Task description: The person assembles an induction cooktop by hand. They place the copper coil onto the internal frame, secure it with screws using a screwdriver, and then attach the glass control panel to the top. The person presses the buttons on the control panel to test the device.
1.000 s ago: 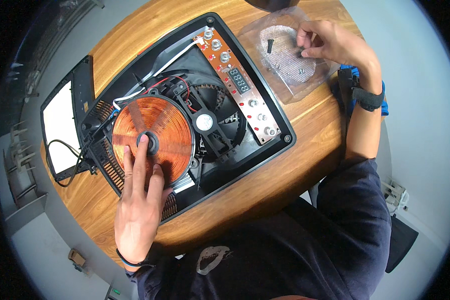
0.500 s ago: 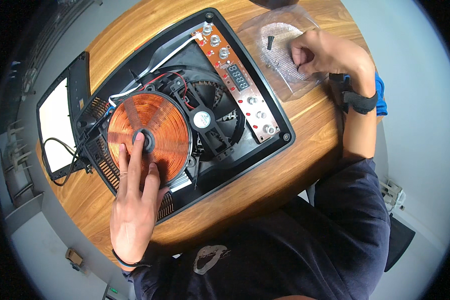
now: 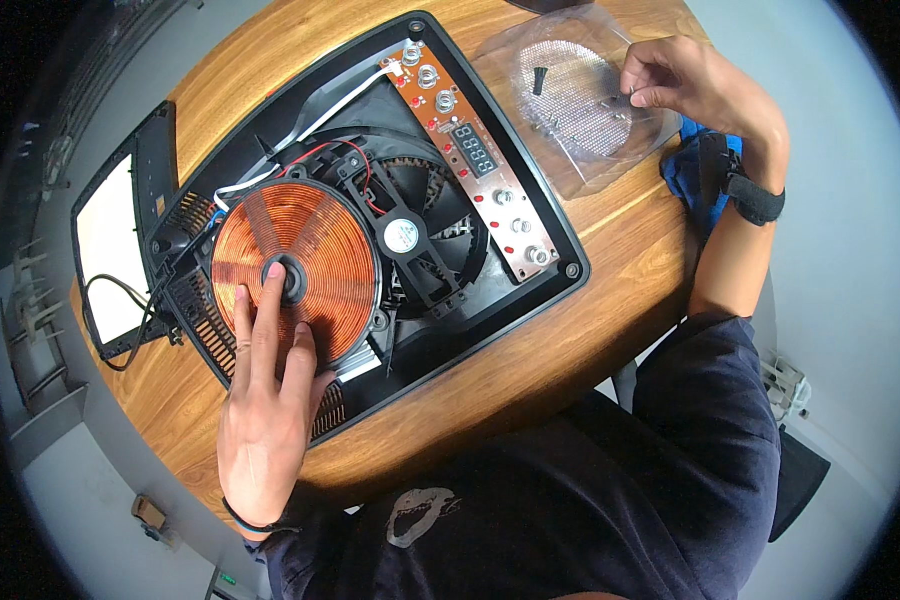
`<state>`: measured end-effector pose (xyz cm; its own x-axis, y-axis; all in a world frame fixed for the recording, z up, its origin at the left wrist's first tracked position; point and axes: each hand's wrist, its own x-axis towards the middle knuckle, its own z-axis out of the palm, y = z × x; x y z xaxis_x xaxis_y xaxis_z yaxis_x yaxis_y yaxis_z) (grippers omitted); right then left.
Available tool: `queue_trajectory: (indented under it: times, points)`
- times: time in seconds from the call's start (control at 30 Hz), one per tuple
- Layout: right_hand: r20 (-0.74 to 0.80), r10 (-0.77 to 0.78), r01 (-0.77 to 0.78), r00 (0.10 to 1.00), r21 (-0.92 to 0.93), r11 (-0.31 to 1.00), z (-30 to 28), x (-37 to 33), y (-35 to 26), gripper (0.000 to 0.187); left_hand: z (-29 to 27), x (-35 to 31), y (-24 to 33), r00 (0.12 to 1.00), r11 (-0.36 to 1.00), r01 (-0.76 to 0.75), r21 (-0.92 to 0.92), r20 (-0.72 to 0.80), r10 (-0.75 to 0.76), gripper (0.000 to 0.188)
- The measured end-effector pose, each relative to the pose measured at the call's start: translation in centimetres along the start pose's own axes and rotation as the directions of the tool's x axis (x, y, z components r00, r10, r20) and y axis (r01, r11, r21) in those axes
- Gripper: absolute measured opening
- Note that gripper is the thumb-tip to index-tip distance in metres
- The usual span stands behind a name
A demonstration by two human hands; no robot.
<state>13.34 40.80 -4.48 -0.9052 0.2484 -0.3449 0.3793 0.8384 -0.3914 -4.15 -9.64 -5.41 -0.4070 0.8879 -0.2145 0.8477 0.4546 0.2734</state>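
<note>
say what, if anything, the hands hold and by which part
Left hand only rests on the copper coil; whether the right hand holds anything is unclear.

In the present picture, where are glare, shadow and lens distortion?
Head view: the pale panel looks overexposed; the plastic bag glints; the coil is shadowed beside the left hand; the fisheye bows the edges of the casing and blackens the corners.
</note>
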Motion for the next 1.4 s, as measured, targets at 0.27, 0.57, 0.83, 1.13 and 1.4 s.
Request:
queue_trajectory:
  times: [0.27, 0.57, 0.83, 1.13, 1.4]
  points:
    - [-0.010, 0.005, -0.005, 1.000, -0.037, 0.999, 0.0, 0.7, -0.2, 0.017, 0.1, 0.1, 0.2, 1.000, 1.000, 0.006, -0.001, -0.002, -0.006, 0.053]
    - [-0.006, -0.042, 0.041, 0.999, -0.053, 0.998, 0.5, 0.3, 0.1, 0.021, 0.0, 0.0, 0.0, 1.000, 1.000, -0.002, -0.002, 0.010, 0.002, 0.053]
    - [0.007, 0.000, 0.000, 1.000, -0.090, 0.996, 0.3, 0.2, -0.3, 0.021, 0.2, 0.0, -0.1, 1.000, 1.000, -0.006, -0.010, -0.006, 0.006, 0.052]
    - [0.011, -0.032, 0.033, 0.999, -0.081, 0.996, 1.3, 1.5, -0.1, 0.024, 0.0, 0.3, 0.3, 1.000, 1.000, 0.010, -0.002, 0.018, -0.010, 0.052]
    - [0.006, -0.036, 0.037, 0.999, -0.242, 0.970, 3.6, 1.8, -0.9, 0.025, 0.2, 0.3, 0.2, 1.000, 0.999, -0.007, 0.037, -0.017, 0.008, 0.050]
